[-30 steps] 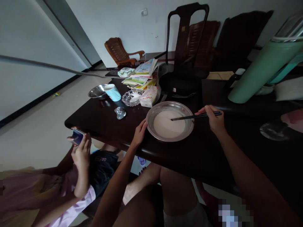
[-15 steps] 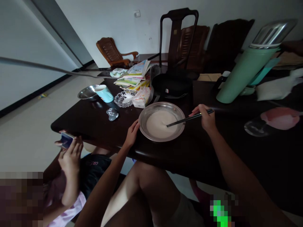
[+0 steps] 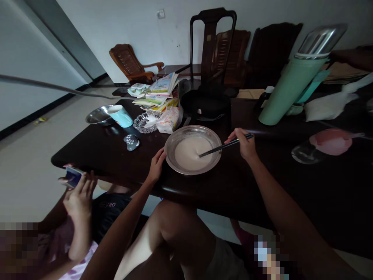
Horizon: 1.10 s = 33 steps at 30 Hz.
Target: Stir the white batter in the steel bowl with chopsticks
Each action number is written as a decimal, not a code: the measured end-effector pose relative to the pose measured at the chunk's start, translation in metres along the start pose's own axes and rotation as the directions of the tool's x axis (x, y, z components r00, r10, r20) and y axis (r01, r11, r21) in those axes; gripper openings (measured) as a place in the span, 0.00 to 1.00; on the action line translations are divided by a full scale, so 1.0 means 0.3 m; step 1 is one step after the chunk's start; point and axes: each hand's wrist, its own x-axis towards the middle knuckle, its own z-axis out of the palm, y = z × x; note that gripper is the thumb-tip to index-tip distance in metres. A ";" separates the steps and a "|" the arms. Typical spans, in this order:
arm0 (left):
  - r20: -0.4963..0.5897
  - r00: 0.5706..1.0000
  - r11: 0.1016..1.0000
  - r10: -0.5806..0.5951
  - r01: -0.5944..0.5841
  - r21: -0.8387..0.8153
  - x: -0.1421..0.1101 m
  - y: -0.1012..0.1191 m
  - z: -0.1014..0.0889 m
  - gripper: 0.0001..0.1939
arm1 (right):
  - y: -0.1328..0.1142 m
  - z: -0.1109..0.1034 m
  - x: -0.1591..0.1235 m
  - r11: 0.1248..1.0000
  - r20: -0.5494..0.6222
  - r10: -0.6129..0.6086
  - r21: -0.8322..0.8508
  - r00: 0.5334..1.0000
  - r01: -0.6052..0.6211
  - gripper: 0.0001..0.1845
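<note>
A metal bowl (image 3: 214, 137) of pale, creamy batter (image 3: 189, 153) rests near the front edge of the dark table. My left hand (image 3: 156, 165) grips the bowl's left rim, fingers along its outer side. In my right hand (image 3: 244, 144) is a pair of dark chopsticks (image 3: 223, 146), slanting down to the left. Their tips dip into the batter near the bowl's middle.
Behind the bowl are a tissue pack (image 3: 168, 119), a glass dish (image 3: 145, 123) and stacked booklets (image 3: 159, 91). A blue mug (image 3: 121, 116) stands left, a green thermos (image 3: 294, 85) right, near a pink scoop (image 3: 330, 141). Another person's hands (image 3: 78, 194) hold a phone (image 3: 72, 177) at lower left.
The whole view has shifted a little, so everything sits further left. The chopstick tips stay in the batter, and both hands keep their holds.
</note>
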 end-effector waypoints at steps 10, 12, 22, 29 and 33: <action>-0.005 1.000 0.999 0.012 -0.011 0.035 0.000 0.002 -0.002 0.31 | 0.004 -0.001 0.001 0.994 -0.021 -0.077 -0.080 0.997 0.075 0.23; -0.007 1.000 0.999 0.011 -0.010 0.039 -0.001 0.002 -0.002 0.31 | 0.005 -0.013 0.010 1.000 -0.087 -0.028 0.009 0.996 0.029 0.25; 0.010 1.000 0.997 -0.002 0.001 0.071 -0.004 0.003 -0.003 0.36 | -0.010 0.024 -0.023 0.957 0.175 -0.142 -0.228 0.974 0.180 0.22; 0.012 1.000 0.995 -0.017 0.015 0.100 -0.014 0.002 -0.011 0.37 | -0.006 -0.002 -0.009 1.000 0.037 0.014 -0.008 0.999 -0.013 0.24; 0.022 1.000 0.994 -0.022 0.019 0.112 -0.017 -0.006 -0.014 0.37 | -0.011 0.029 -0.028 0.983 0.225 -0.050 -0.161 0.973 0.088 0.20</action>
